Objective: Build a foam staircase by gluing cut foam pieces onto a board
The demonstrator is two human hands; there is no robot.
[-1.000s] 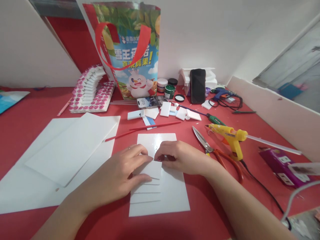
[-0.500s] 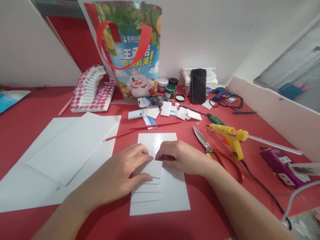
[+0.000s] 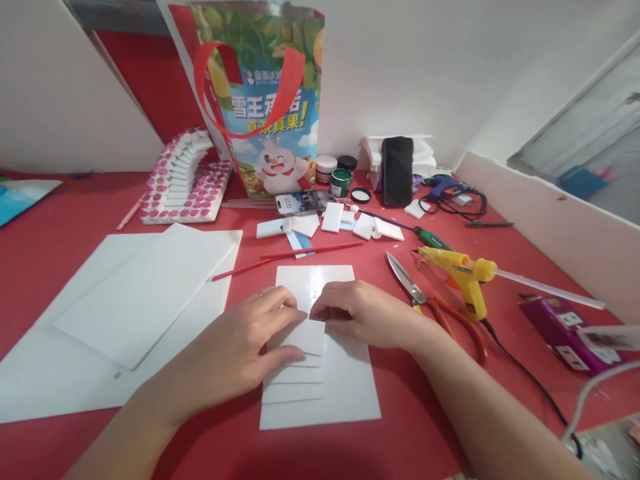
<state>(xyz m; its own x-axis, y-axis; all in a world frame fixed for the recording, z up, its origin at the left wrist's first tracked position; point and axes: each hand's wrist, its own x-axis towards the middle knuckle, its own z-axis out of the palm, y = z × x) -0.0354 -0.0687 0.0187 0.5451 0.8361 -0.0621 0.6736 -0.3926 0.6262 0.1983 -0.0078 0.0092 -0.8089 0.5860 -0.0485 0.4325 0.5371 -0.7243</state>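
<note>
A white board (image 3: 345, 393) lies on the red table, bearing a row of overlapping white strips (image 3: 295, 373) like steps. My left hand (image 3: 260, 333) rests over the left side of the strips, its thumb on one strip and its fingertips at the far end. My right hand (image 3: 355, 310) is closed at the far end of the strips, its fingertips near those of my left hand. Whether a small piece is pinched there is hidden by the fingers.
Scissors (image 3: 435, 300), a yellow glue gun (image 3: 465, 273) and a purple box (image 3: 570, 333) lie right. Larger white boards (image 3: 145, 293) are left. Behind are red sticks (image 3: 320, 251), small white pieces (image 3: 333, 217), a phone (image 3: 305, 202), paint jars (image 3: 341, 181) and a bag (image 3: 275, 100).
</note>
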